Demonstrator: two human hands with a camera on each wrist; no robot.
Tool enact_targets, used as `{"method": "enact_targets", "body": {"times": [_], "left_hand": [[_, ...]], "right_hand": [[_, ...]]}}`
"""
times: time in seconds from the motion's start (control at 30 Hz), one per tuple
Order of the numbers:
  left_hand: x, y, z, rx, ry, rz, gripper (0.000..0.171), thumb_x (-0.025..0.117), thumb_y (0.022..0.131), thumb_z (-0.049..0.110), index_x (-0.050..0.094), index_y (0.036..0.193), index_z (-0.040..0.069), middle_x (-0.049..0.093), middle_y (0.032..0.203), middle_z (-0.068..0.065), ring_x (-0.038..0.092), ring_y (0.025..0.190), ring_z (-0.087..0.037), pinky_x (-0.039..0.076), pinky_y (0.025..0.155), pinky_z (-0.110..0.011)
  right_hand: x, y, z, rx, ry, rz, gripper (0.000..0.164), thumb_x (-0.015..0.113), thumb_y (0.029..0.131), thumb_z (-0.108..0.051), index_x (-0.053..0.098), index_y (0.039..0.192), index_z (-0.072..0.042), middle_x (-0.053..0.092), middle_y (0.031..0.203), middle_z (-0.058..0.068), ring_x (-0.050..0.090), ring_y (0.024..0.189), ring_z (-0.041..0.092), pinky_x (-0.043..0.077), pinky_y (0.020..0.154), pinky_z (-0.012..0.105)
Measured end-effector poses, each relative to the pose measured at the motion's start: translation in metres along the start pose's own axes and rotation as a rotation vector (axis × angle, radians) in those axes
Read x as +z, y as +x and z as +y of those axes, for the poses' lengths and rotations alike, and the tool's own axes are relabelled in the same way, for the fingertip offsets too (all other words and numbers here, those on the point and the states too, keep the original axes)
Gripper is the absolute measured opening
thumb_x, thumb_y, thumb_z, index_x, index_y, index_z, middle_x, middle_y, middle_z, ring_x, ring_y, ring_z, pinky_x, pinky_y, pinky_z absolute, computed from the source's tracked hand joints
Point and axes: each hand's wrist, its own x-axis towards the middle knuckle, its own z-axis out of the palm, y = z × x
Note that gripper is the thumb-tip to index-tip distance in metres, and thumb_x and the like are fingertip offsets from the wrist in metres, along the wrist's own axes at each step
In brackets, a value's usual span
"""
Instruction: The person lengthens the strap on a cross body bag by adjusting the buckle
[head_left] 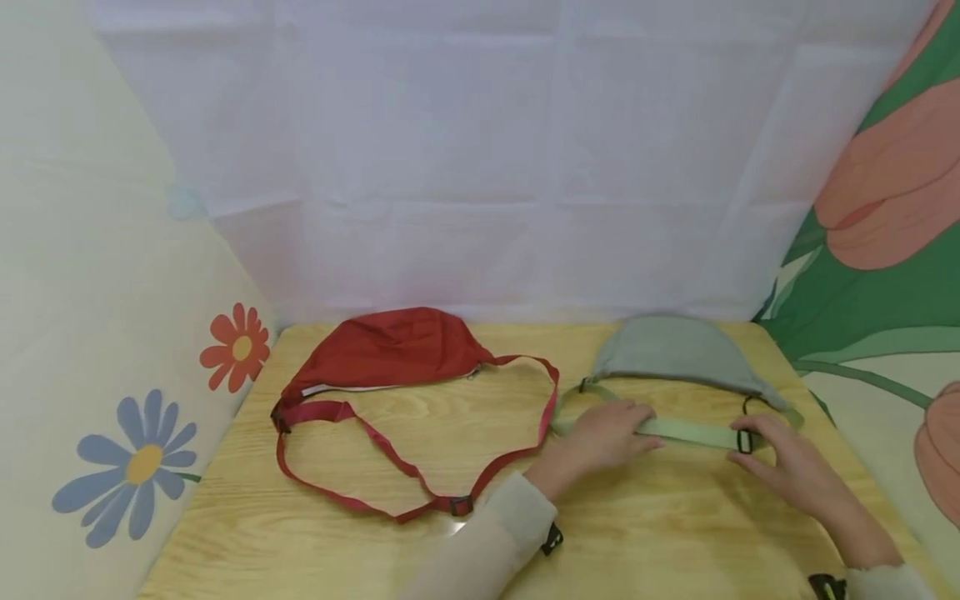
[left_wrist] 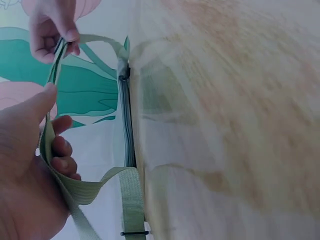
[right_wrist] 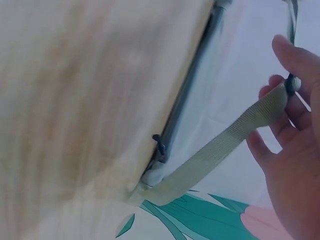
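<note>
A grey-green waist bag (head_left: 671, 350) lies at the back right of the table, and its pale green strap (head_left: 692, 432) is stretched between both hands. My left hand (head_left: 606, 435) holds the strap between thumb and curled fingers, with a loop of webbing (left_wrist: 82, 191) running down across the palm. At the strap's other side, my right hand (head_left: 798, 467) pinches it by the black slider buckle (head_left: 744, 441). The right wrist view shows the webbing (right_wrist: 220, 145) running from these fingers to the bag's end, beside its zipper pull (right_wrist: 159, 147).
A red waist bag (head_left: 397, 346) lies at the left on the wooden table (head_left: 660, 533), its red strap (head_left: 517, 458) looped in front with a black buckle (head_left: 461, 505). Another black buckle (head_left: 552, 539) shows beside my left sleeve. A white cloth (head_left: 450, 167) hangs behind.
</note>
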Motion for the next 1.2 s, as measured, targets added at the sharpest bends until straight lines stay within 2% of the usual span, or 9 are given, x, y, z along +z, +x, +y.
{"method": "enact_targets", "body": {"times": [0.2, 0.37, 0.5, 0.63, 0.7, 0.93, 1.07, 1.2], "left_hand": [[0.005, 0.003, 0.005, 0.018, 0.102, 0.046, 0.046, 0.048, 0.103, 0.054, 0.063, 0.132, 0.021, 0.066, 0.122, 0.008, 0.063, 0.109, -0.008, 0.051, 0.091, -0.025], [0.003, 0.015, 0.017, 0.045, 0.118, 0.076, 0.033, 0.059, 0.103, 0.038, 0.064, 0.13, 0.021, 0.066, 0.121, 0.009, 0.061, 0.112, -0.007, 0.048, 0.095, -0.023], [0.004, 0.023, 0.03, 0.034, 0.074, 0.106, 0.029, 0.063, 0.1, 0.034, 0.065, 0.126, 0.022, 0.066, 0.116, 0.011, 0.061, 0.105, -0.005, 0.048, 0.088, -0.02], [0.006, 0.028, 0.04, -0.021, 0.003, 0.107, 0.029, 0.064, 0.099, 0.044, 0.065, 0.122, 0.026, 0.064, 0.106, 0.015, 0.056, 0.089, -0.001, 0.046, 0.07, -0.018], [0.006, 0.029, 0.042, -0.047, -0.017, 0.107, 0.033, 0.062, 0.099, 0.049, 0.065, 0.122, 0.026, 0.065, 0.107, 0.016, 0.056, 0.088, 0.0, 0.046, 0.068, -0.018], [0.007, 0.028, 0.046, -0.098, -0.014, 0.11, 0.039, 0.054, 0.101, 0.052, 0.063, 0.129, 0.027, 0.063, 0.126, 0.015, 0.059, 0.111, -0.003, 0.05, 0.081, -0.019], [0.008, 0.028, 0.046, -0.073, -0.034, 0.14, 0.04, 0.054, 0.102, 0.051, 0.061, 0.132, 0.027, 0.062, 0.13, 0.014, 0.058, 0.117, -0.004, 0.05, 0.089, -0.02], [0.008, 0.029, 0.047, -0.032, -0.054, 0.184, 0.04, 0.054, 0.101, 0.052, 0.061, 0.133, 0.028, 0.063, 0.127, 0.014, 0.059, 0.115, -0.003, 0.05, 0.09, -0.019]], "right_hand": [[-0.009, 0.005, 0.002, -0.008, 0.013, 0.002, 0.051, 0.087, 0.072, -0.002, 0.068, 0.12, -0.006, 0.071, 0.11, 0.008, 0.06, 0.103, 0.003, 0.038, 0.085, 0.005], [-0.014, 0.015, 0.002, -0.03, 0.056, -0.031, 0.051, 0.084, 0.077, 0.001, 0.066, 0.125, -0.007, 0.07, 0.114, 0.007, 0.056, 0.108, -0.004, 0.038, 0.088, 0.004], [-0.015, 0.019, 0.002, -0.032, 0.081, -0.058, 0.05, 0.082, 0.08, 0.001, 0.065, 0.127, -0.007, 0.07, 0.116, 0.008, 0.053, 0.111, -0.007, 0.038, 0.089, 0.005], [-0.014, 0.021, 0.0, -0.019, 0.104, -0.077, 0.049, 0.082, 0.081, 0.0, 0.065, 0.127, -0.008, 0.069, 0.117, 0.009, 0.051, 0.112, -0.009, 0.038, 0.089, 0.005], [-0.013, 0.021, 0.0, -0.014, 0.114, -0.085, 0.049, 0.081, 0.081, 0.0, 0.065, 0.127, -0.008, 0.07, 0.117, 0.009, 0.051, 0.112, -0.01, 0.039, 0.089, 0.005], [-0.018, 0.018, 0.0, -0.005, 0.144, -0.084, 0.046, 0.081, 0.082, -0.001, 0.066, 0.126, -0.008, 0.07, 0.118, 0.006, 0.052, 0.111, -0.011, 0.04, 0.089, 0.006], [-0.019, 0.016, 0.001, 0.001, 0.151, -0.064, 0.046, 0.081, 0.082, -0.002, 0.067, 0.125, -0.009, 0.069, 0.119, -0.002, 0.05, 0.112, -0.014, 0.04, 0.089, 0.007], [-0.019, 0.015, 0.004, 0.0, 0.151, -0.027, 0.048, 0.083, 0.079, 0.0, 0.069, 0.124, -0.01, 0.066, 0.12, -0.01, 0.047, 0.112, -0.017, 0.039, 0.089, 0.006]]}}
